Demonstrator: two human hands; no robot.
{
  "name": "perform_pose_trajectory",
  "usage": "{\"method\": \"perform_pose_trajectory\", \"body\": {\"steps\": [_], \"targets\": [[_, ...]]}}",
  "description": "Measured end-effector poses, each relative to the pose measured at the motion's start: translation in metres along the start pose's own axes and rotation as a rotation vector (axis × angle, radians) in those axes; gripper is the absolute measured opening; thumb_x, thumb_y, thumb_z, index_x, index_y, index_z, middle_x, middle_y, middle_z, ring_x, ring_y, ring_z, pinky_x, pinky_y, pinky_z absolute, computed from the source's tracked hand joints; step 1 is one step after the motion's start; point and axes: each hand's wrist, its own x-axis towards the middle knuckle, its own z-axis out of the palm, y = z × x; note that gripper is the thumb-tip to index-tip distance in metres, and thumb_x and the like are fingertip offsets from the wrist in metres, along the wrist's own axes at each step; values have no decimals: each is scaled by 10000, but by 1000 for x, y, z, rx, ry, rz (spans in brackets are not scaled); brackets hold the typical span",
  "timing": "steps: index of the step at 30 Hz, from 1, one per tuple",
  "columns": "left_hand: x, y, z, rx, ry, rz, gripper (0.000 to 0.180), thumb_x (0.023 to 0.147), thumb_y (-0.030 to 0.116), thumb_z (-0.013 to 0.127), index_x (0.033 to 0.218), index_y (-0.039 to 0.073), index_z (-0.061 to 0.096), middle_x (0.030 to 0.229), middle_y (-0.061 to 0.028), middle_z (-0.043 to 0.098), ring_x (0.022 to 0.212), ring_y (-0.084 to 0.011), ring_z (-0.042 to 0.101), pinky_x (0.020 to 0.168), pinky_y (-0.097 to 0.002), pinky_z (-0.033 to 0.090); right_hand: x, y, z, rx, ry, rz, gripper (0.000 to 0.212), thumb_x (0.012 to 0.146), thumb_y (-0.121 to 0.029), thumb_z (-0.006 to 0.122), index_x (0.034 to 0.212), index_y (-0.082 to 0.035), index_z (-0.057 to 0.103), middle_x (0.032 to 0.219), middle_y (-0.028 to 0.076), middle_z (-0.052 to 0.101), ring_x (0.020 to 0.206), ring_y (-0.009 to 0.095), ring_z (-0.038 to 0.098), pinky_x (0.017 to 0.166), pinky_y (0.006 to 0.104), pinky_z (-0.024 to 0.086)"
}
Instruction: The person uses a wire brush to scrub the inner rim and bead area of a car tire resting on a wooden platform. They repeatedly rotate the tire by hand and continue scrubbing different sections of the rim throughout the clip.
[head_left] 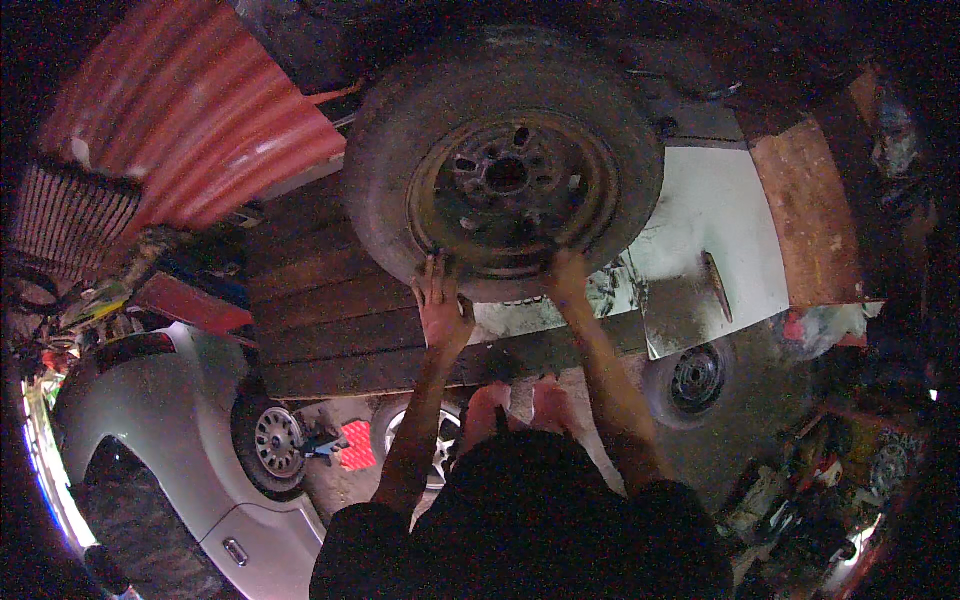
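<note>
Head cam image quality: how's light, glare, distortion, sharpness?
Head view: dim and grainy, black toward the corners; the bright strip at far left is blown out and bowed; the white sheet is pale beside the dark wheel, its recesses in shadow; left hand and right hand look slightly soft.

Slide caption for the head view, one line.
Bare left hand and right hand on the near edge of a dark rubber tire with a round brownish steel rim, over dark wooden planks.

Dark grey tyre (510,78), brownish rim (462,212)
</note>
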Motion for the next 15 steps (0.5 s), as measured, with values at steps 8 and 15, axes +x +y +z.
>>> {"method": "perform_pose_trajectory", "body": {"steps": [8,15], "targets": [[2,-8,-16,38,-139,-39,799,838,102,642,1589,141,374,1724,-86,187,1597,-329,130,1236,-678,72,35,37,-42,-347,-286,-60,334,854,-175,626,1159,-47,674,888,230,701,826,452,695,742,539,566],[-9,-8,0,53,-284,-35,892,838,113,673,1639,221,293,1739,-63,134,1601,-316,114,1225,-698,60,-7,-44,16,13,87,26,443,856,-82,609,1297,-36,627,1024,213,726,923,481,698,792,541,570]]}}
